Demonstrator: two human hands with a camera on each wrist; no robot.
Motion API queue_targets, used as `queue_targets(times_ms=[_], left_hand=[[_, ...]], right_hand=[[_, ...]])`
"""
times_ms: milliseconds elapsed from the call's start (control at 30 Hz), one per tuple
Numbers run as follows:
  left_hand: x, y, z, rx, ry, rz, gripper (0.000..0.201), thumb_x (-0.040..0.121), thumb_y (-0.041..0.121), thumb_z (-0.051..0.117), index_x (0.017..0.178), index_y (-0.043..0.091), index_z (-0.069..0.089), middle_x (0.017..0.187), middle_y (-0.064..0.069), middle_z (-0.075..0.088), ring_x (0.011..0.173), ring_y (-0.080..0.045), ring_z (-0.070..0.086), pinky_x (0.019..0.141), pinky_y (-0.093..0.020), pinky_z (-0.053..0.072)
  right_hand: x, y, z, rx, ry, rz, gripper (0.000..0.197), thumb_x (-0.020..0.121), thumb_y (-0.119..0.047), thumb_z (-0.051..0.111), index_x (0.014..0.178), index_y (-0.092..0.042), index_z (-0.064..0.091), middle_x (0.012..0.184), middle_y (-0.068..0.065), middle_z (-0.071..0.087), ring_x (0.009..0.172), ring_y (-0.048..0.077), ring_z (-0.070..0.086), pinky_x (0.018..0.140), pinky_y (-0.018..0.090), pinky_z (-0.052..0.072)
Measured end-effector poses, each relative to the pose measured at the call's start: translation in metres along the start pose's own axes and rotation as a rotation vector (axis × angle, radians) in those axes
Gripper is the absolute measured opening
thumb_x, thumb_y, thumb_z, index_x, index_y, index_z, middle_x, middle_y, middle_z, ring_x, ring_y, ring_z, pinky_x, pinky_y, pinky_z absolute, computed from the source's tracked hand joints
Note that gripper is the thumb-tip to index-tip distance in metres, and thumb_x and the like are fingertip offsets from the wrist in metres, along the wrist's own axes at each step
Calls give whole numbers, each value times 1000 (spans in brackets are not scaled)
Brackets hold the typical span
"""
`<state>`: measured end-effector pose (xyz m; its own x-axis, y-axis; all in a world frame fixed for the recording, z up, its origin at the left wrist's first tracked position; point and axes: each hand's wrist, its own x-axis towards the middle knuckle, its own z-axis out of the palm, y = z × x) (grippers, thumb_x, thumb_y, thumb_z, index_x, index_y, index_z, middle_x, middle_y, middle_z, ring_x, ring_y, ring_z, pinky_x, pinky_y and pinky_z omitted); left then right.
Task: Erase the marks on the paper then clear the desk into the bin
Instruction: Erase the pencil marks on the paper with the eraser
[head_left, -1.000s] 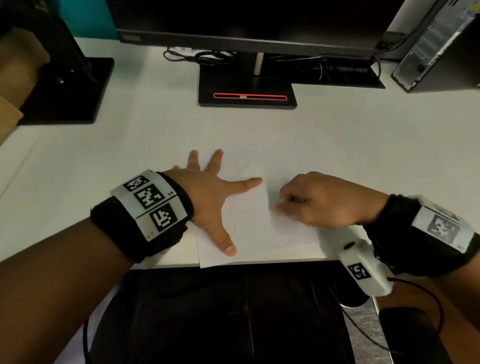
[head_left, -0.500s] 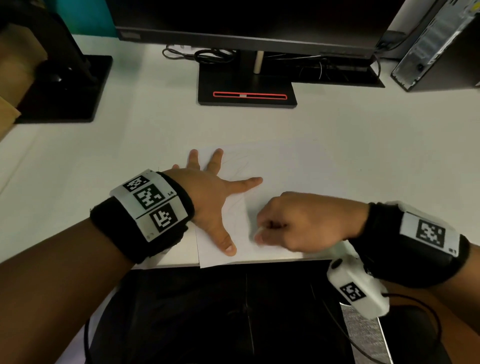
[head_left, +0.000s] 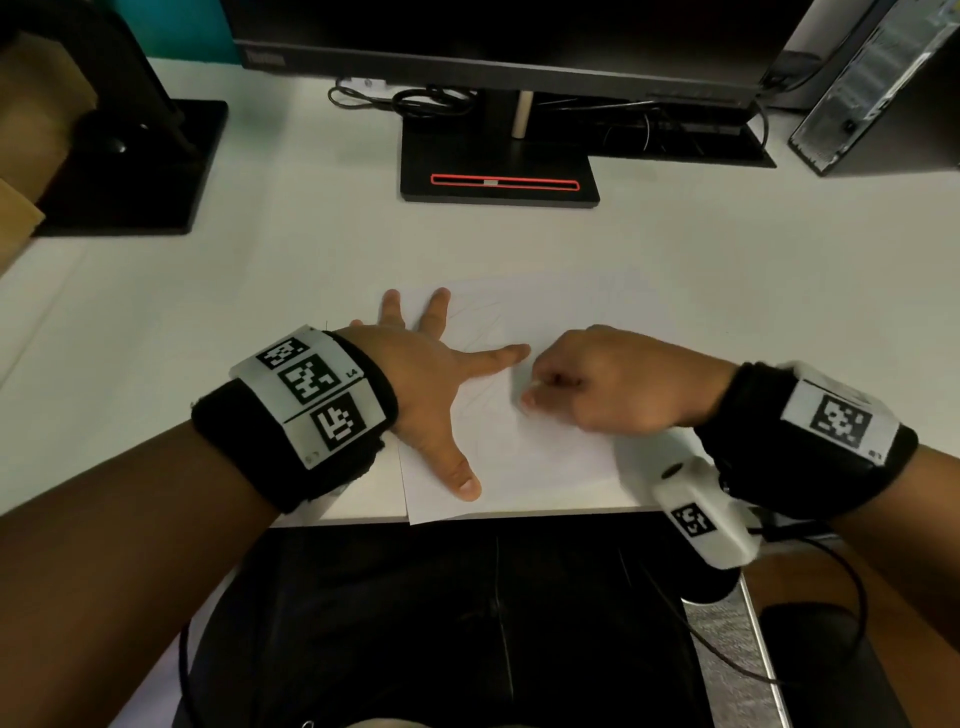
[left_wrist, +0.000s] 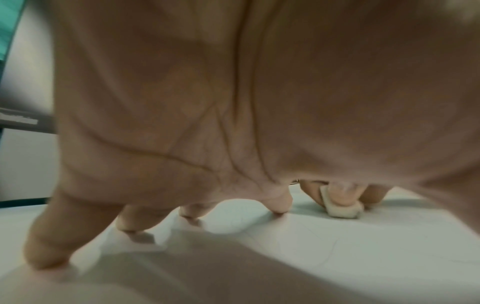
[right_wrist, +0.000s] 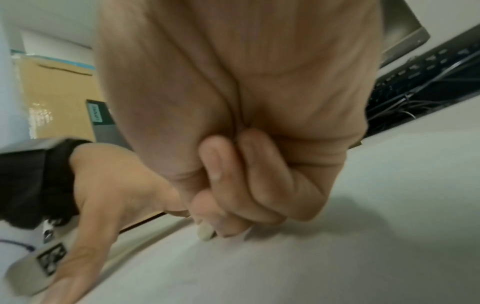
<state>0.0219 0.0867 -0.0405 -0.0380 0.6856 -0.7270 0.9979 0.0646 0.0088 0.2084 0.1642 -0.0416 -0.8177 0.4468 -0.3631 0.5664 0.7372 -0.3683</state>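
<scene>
A: From the head view, where is the paper (head_left: 545, 457)?

B: Flat on the white desk (head_left: 260, 322) at its near edge, long axis running left to right. The left hand (head_left: 431, 384) lies on the sheet's left part, fingers spread and straight, pressing it down. The right hand (head_left: 608, 384) is just beside the left forefinger, fingers curled round a small pale eraser (head_left: 535, 385).

A: And the faint marks?

B: They lie on the paper under and to the left of the right hand, between the two hands, so the right one is nearer to them (the lines are too faint to trace fully).

A: The left wrist view?

B: The left hand's fingertips (left_wrist: 279, 209) touch the sheet, and beyond them the eraser (left_wrist: 342, 209) is pinched, its lower end on the paper.

A: The right wrist view?

B: The curled fingers (right_wrist: 233, 185) of the right hand close round the eraser (right_wrist: 205, 233), its tip down on the sheet. The next stroke likely runs toward the left hand, which anchors the paper against that pull. No bin shows in any view.
</scene>
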Motion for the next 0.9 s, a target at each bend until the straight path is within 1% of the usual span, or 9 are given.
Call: queue_targets(times_ms=[100,200,367,433,567,633,733,800,900], left_hand=[[1,0,1,3,-1,1,137,45,84,79,127,76,-31,152,-5,-49,141,-51,-33,116,-72,9],[1,-1,1,7,3,2,137,44,84,79,126,77,-31,152,-5,-49,141,-51,-33,116,-72,9],[0,0,0,1,-2,-7,135,43,85,77,119,77,-35,152,-5,-49,141,-50,-34,116,-71,9],[0,-1,1,1,0,-4,134,44,85,78,117,77,-35,152,-5,-49,141,-51,-34,116,-71,8],[0,-1,1,17,7,0,136,44,85,78,124,77,-32,153,-5,-48,141,-52,-33,116,-72,9],[0,-1,1,8,-1,-4,134,43,86,77,119,77,-34,152,-4,-49,141,-50,-34,116,-72,8],[0,-1,0,0,-8,-8,136,43,86,77,121,75,-34,151,-4,-50,141,-49,-35,117,-71,8],[0,-1,1,-5,-5,3,135,45,84,78,121,77,-33,151,-4,-50,141,-50,-35,116,-71,7],[-1,0,0,10,1,3,137,46,83,79,126,76,-32,152,-5,-50,141,-51,-34,116,-71,7]], right_hand=[[-7,-15,12,-45,-63,-115,42,102,-34,53,66,-13,51,56,-3,49,53,8,45,56,19,32],[-9,-18,13,-16,-158,-125,43,101,-38,54,66,-14,52,55,-3,49,53,11,45,58,26,38],[4,2,-4,-7,20,-4,41,102,-35,53,67,-12,53,61,-2,55,57,10,49,60,27,37],[0,-9,5,-42,-5,-83,40,102,-30,53,65,-15,50,58,-2,52,55,8,47,56,19,34],[-4,-20,10,-30,-148,-135,43,102,-36,54,69,-9,55,56,-2,53,53,11,47,58,23,38],[5,-7,-1,-10,-89,-61,42,102,-38,54,68,-12,55,57,-8,56,54,7,49,59,22,38],[9,0,-3,2,19,-64,37,101,-33,52,70,-15,57,58,-4,53,56,8,51,63,27,40],[4,-11,6,-32,-29,-133,36,102,-30,52,67,-18,55,55,-4,51,54,7,50,59,18,36],[-5,-24,9,-34,-188,-141,42,102,-37,53,69,-12,55,54,-5,52,52,9,48,56,20,35]])
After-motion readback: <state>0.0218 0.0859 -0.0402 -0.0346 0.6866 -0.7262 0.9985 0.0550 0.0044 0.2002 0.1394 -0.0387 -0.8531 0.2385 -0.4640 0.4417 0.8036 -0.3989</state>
